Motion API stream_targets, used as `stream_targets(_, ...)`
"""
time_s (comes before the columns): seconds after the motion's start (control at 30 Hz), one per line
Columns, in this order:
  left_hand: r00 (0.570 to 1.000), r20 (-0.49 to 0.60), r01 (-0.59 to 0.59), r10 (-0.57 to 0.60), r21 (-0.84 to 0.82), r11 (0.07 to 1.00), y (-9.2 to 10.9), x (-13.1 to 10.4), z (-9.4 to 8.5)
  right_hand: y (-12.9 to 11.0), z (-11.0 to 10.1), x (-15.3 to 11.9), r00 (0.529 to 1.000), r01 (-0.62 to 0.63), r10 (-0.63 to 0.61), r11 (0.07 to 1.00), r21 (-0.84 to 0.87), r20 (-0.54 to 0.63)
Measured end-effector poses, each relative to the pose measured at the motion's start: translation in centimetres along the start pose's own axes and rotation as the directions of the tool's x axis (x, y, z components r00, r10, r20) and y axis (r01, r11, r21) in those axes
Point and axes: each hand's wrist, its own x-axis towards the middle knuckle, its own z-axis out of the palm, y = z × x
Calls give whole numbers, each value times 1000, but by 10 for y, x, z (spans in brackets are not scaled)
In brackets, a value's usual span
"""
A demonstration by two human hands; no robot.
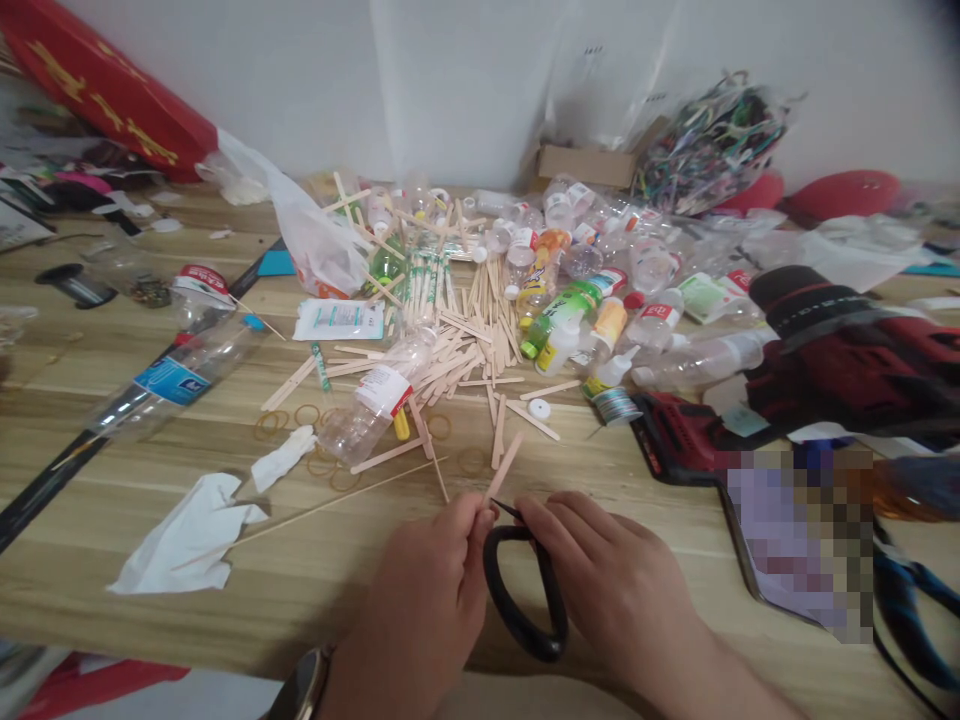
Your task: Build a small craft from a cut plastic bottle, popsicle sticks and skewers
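Between the thumb and fingers of my left hand [435, 570] is a flat wooden craft stick [506, 465], its far end pointing up and away from me. My right hand [611, 570] is closed around a pair of black-handled scissors [555, 640], with one large handle loop hanging below the fingers. The dark tip of the scissors meets the stick close to my left fingertips. How far the blades are spread cannot be made out. Just beyond my hands lie loose craft sticks [465, 365] and a clear plastic bottle [379, 395] on its side.
Many plastic bottles [652, 265] crowd the back right. A red and black power tool [847, 360] lies at right, near a phone [787, 560] and blue-handled pliers [911, 610]. Tissue [187, 540], a thin skewer [330, 505] and rubber bands [334, 465] are to the left.
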Motion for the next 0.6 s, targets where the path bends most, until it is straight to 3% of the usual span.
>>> stream_targets(0.17,980,-129,-138,154,126,982,-4,-1,6,0,2,-3,1000,-11,11,1000,1,4)
stream_targets(0.27,906,-252,-250,341,333,909,-9,-4,11,1,4,-3,998,-52,50,995,81,34)
stream_targets(0.33,854,-274,-273,443,488,829,-11,-5,14,2,3,1,980,-185,154,939,291,127)
stream_targets(0.37,839,-262,-278,477,546,790,-12,-5,15,2,3,4,948,-298,210,852,430,240)
stream_targets(0.43,816,-228,-296,531,625,723,-14,-4,16,4,1,9,814,-555,214,561,614,540)
stream_targets(0.47,801,-213,-310,559,652,692,-15,-3,16,5,1,11,741,-648,171,436,624,650)
stream_targets(0.5,789,-200,-320,582,674,666,-16,-2,16,6,1,11,703,-689,150,386,613,695)
stream_targets(0.53,785,-187,-323,590,690,648,-16,-1,17,7,2,11,713,-677,171,423,603,680)
stream_targets(0.6,811,-183,-303,556,680,667,-17,0,17,9,5,7,839,-512,255,671,537,481)
